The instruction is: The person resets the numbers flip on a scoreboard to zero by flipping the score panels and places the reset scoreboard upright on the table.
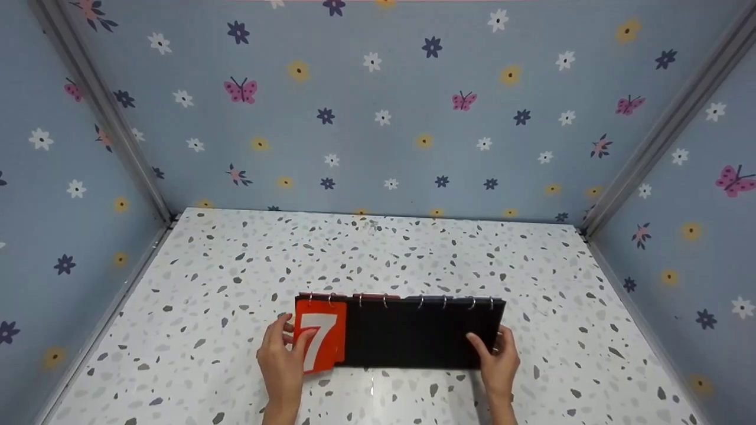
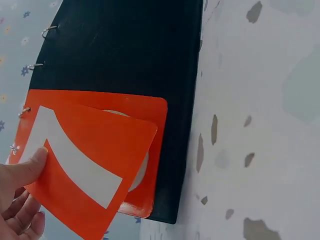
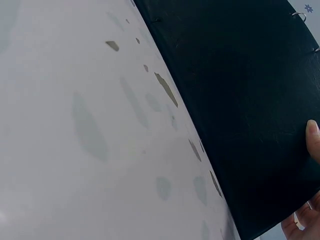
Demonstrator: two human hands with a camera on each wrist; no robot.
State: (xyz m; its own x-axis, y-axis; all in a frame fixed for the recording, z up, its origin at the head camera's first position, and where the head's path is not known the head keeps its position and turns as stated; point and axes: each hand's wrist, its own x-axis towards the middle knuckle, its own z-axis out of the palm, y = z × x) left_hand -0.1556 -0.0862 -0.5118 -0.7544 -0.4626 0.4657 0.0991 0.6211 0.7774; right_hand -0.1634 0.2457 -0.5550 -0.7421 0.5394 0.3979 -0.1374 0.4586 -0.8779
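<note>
A black flip scoreboard (image 1: 407,336) stands on the table, with metal rings along its top edge. At its left end hangs a red number card (image 1: 325,336) with a white 7. My left hand (image 1: 280,360) pinches the left edge of that card, thumb in front. In the left wrist view the pinched card (image 2: 85,165) is lifted and skewed off another red card (image 2: 145,107) beneath it, whose white figure is mostly hidden. My right hand (image 1: 499,360) grips the board's right end, thumb on the black front and fingers behind.
The table (image 1: 236,265) has a white speckled top. Blue walls with flowers and butterflies (image 1: 378,118) enclose it at the back and both sides, with grey posts (image 1: 661,130) at the corners. Red and dark edges show behind the board's top.
</note>
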